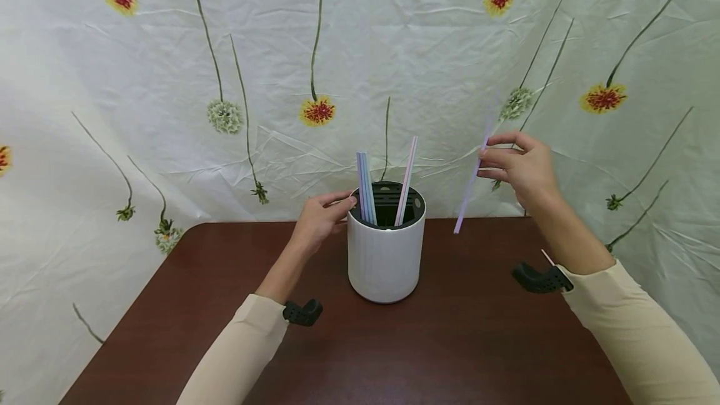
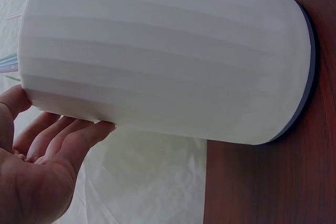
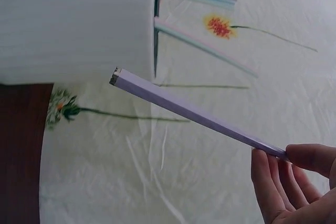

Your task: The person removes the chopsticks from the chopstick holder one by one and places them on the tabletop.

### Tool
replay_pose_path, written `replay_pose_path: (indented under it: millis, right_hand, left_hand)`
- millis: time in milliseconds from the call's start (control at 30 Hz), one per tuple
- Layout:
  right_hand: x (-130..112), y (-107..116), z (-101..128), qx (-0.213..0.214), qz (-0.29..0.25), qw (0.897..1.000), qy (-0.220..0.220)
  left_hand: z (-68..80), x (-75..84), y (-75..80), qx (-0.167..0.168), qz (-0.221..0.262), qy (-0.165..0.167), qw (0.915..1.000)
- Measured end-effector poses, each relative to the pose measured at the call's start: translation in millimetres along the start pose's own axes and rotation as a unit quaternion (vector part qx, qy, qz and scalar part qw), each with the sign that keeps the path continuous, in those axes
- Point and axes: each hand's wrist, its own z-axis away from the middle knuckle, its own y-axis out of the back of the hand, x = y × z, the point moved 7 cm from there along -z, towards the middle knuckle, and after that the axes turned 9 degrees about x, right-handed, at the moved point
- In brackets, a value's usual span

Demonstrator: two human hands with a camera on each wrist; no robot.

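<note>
Head view: we find the pot [image 1: 385, 264] upright on the table [image 1: 450, 342].
Right hand [image 1: 525, 170]: thumb and fingers pinching a purple stick [image 3: 189, 110], clear of the pot at its two o'clock.
Left hand [image 1: 317, 220]: spread, touching the pot at ten o'clock.
Pot's contents: bundle [image 1: 366, 195] toward eleven, pink stick [image 1: 407, 184] toward one.

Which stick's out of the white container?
The purple stick, pinched in the right grip; the bluish bundle and the lone pinkish stick stand in the white container.
</note>
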Motion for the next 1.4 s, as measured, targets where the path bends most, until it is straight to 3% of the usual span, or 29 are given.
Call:
replay_pose_path:
  millis: [133, 467, 833, 1133, 1300, 1400]
  right_hand:
    - [6.9, 18.7, 0.1, 0.012, 0.049, 0.999, -0.001]
    - [25.3, 60.7, 3.9, 0.007, 0.111, 0.994, -0.022]
    - [56.4, 104.0, 0.9, 0.001, 0.274, 0.960, -0.047]
    - [76.4, 140.8, 0.2, 0.007, 0.300, 0.951, -0.068]
    - [88.6, 162.8, 2.6, 0.009, 0.279, 0.956, -0.091]
    - [95.3, 174.2, 5.4, 0.003, 0.294, 0.950, -0.105]
  left_hand:
    - [0.7, 0.3, 0.6, 0.000, -0.003, 0.001, 1.0000]
    - [0.6, -0.1, 2.9, 0.004, -0.012, 0.001, 0.9999]
    - [-0.3, -2.5, 3.4, 0.007, -0.006, 0.003, 1.0000]
    - [0.1, -1.5, 3.4, 0.003, -0.016, 0.000, 0.9999]
    - [-1.0, -0.6, 1.9, 0.001, -0.009, 0.000, 1.0000]
    - [-1.3, -0.1, 1.2, 0.000, -0.004, -0.001, 1.0000]
